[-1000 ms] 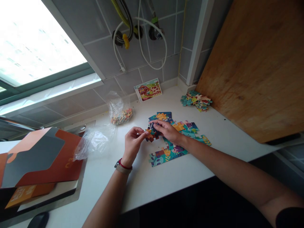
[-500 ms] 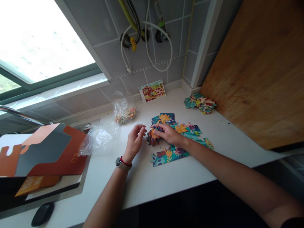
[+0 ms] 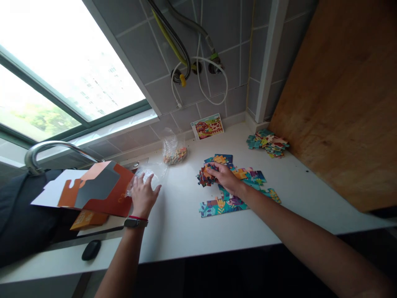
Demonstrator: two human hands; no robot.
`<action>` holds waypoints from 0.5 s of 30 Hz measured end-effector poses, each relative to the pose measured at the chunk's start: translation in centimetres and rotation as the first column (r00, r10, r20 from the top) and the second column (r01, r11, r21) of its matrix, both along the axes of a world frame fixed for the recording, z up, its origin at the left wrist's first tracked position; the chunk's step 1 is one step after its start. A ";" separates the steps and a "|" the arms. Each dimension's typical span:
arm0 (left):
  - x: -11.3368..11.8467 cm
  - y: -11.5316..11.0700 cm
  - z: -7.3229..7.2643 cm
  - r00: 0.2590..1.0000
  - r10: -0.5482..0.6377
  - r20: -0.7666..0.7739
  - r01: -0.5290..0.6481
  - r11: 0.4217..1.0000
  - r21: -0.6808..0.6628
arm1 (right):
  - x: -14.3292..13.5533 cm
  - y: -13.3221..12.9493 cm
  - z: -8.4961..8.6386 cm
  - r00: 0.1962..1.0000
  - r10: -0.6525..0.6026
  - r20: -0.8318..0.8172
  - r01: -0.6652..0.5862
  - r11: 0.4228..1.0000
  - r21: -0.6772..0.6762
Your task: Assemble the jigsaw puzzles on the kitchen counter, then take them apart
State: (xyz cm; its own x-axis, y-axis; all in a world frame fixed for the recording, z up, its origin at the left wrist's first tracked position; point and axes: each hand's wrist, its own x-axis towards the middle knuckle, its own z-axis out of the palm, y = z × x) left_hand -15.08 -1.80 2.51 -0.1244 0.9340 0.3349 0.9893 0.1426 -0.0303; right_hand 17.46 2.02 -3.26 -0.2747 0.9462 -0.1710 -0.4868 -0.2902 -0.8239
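My left hand (image 3: 143, 198) has its fingers spread over the edge of a clear plastic bag (image 3: 157, 170), next to an orange and grey cardboard folder (image 3: 107, 192). Whether the fingertips touch the bag I cannot tell. Between thumb and fingers, my right hand (image 3: 227, 179) grips a cluster of dark and orange jigsaw pieces (image 3: 205, 175). Beneath and around this hand lies a partly joined jigsaw puzzle (image 3: 221, 205), teal with orange and purple shapes. My hand and forearm cover part of it.
Loose jigsaw pieces (image 3: 268, 142) are heaped by the wooden board (image 3: 335, 111). A picture card (image 3: 207, 126) leans on the tiled wall. Nearby stands a bag of small pieces (image 3: 175, 155). At the left are a faucet (image 3: 62, 144) and a black mouse-shaped object (image 3: 91, 250).
My left hand has moved left, away from the jigsaw pieces to the plastic bag, and its fingers have spread. My right hand still grips the pieces. The view has shifted left.
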 end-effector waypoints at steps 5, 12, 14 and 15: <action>-3.0 -1.2 2.8 0.978 0.187 0.096 -0.183 0.982 -0.042 | -0.2 0.2 -0.1 1.000 -0.022 -0.012 0.022 1.000 0.010; -0.2 -3.7 5.8 0.992 -0.042 0.122 0.010 0.968 0.252 | 0.6 -0.1 1.1 0.986 0.114 -0.119 -0.116 0.993 -0.009; 2.1 -4.0 5.6 0.969 -0.197 0.147 0.149 0.946 0.288 | 0.9 -0.6 1.6 0.949 0.282 -0.139 -0.281 0.959 0.030; 3.4 -4.0 5.3 0.952 -0.261 0.158 0.203 0.929 0.311 | 1.0 -0.9 1.9 0.918 0.367 -0.148 -0.363 0.930 0.054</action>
State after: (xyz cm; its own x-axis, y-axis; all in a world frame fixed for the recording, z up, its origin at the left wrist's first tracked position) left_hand -11.63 -5.85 7.85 -0.0052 0.8114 0.5844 0.9779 -0.1180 0.1726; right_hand 18.51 1.12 -1.37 -0.6229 0.7785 -0.0771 -0.4712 -0.4520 -0.7574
